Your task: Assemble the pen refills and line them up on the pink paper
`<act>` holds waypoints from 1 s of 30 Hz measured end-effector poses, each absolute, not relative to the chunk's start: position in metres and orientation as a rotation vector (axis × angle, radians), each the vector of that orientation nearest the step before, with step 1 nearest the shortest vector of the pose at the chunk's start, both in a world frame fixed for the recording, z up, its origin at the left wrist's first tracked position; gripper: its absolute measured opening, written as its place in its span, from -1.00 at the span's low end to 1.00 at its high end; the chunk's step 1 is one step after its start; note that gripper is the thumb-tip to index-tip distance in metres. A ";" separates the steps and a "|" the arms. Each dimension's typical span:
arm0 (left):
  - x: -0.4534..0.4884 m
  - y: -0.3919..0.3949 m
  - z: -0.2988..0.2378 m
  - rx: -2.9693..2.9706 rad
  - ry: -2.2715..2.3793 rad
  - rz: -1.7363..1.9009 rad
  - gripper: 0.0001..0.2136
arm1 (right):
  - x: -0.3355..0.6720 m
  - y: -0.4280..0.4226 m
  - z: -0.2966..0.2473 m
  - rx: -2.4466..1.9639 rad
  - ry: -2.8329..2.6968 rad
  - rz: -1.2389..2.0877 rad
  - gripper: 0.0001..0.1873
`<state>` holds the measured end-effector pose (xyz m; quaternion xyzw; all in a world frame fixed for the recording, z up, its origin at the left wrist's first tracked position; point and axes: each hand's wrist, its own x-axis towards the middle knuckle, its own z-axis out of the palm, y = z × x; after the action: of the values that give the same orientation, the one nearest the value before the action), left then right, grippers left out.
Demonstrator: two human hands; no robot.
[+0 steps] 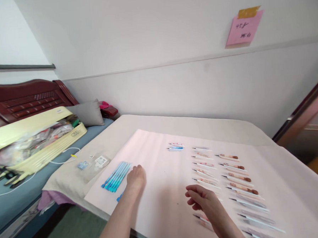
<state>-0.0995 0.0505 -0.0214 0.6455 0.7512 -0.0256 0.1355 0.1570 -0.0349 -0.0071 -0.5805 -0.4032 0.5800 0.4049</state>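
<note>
My left hand is closed, knuckles up, low over the pale pink sheet. Beneath its wrist, the dark blue end of a pen sticks out; the rest is hidden, and its line runs up to my fingers. Just left lies a row of several light-blue pens with darker ends, side by side. My right hand hovers loosely curled over the sheet, its fingers slightly apart and holding nothing. Around it lie slim dark-tipped pens with patterned barrels, and one is partly covered by the hand.
A second column of brown-and-white pens runs down the right. Two pens lie at the back. Clear plastic bags with labels sit left on the table cover. A yellow bin of bagged items rests on the bed. A pink note hangs on the wall.
</note>
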 end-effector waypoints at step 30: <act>-0.003 0.007 -0.001 0.572 0.752 0.967 -0.80 | 0.129 -0.053 -0.002 -1.027 -0.761 1.827 -0.68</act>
<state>-0.0026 0.0071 -0.0009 0.2645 0.3480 0.4476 0.7801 0.1294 -0.0528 -0.0020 -0.4136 -0.3065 0.7357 0.4401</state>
